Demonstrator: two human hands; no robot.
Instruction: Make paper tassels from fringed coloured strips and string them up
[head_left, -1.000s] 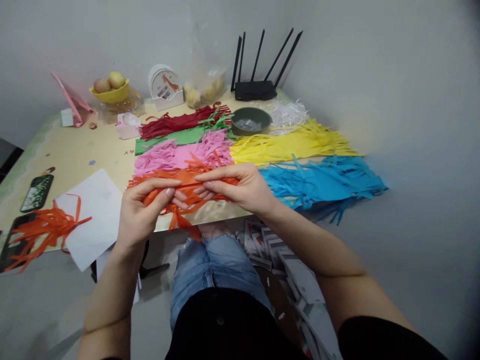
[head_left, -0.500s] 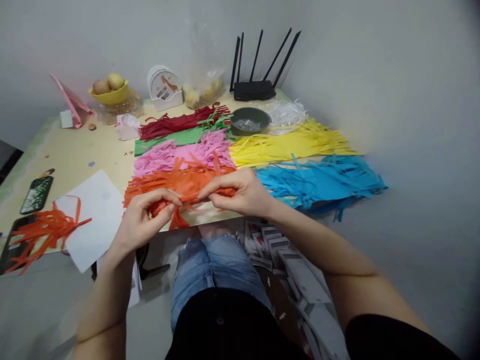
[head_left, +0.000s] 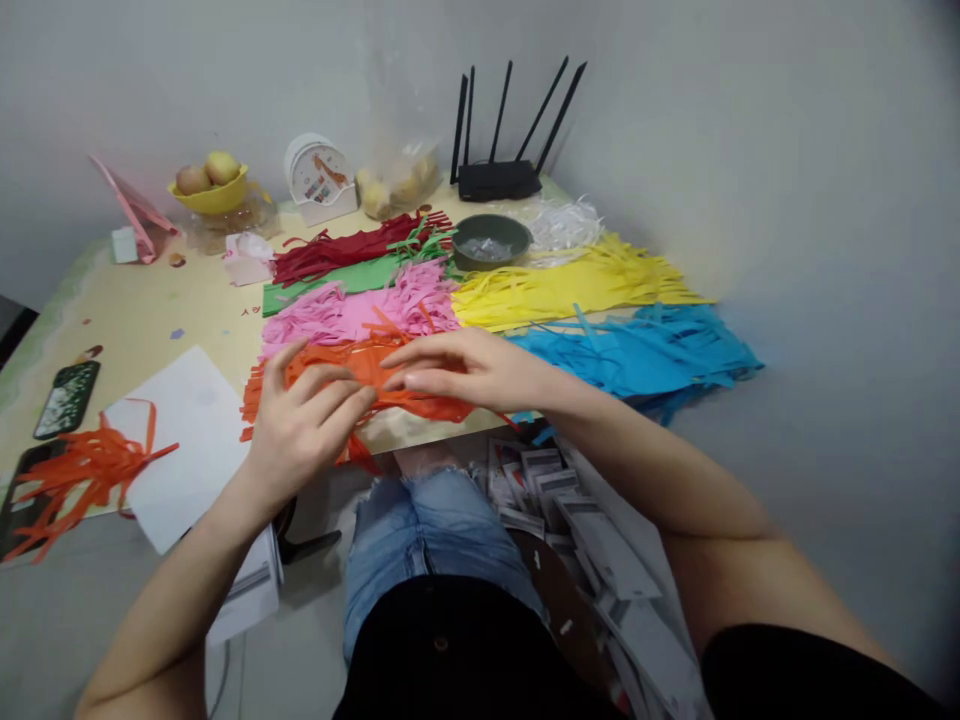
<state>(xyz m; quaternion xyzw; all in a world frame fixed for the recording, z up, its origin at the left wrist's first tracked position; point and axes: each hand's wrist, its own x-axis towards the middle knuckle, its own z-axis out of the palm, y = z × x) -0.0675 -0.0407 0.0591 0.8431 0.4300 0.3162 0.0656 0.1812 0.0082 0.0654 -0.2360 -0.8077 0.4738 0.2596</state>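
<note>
pinch loosened since moment ago; orange fringed paper (head_left: 366, 360) lies along front edge of surface (head_left: 411, 428), narrow strip showing; left hand (head_left: 296, 430) spread, right hand (head_left: 484, 370) loosely parted, both over paper, contact unclear.

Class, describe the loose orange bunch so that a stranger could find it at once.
On the pale table, find the white sheet at the near left. The loose orange bunch lies partly across it. Unlike the wide orange fringe behind the left hand, it is small and narrows at one end.
</note>
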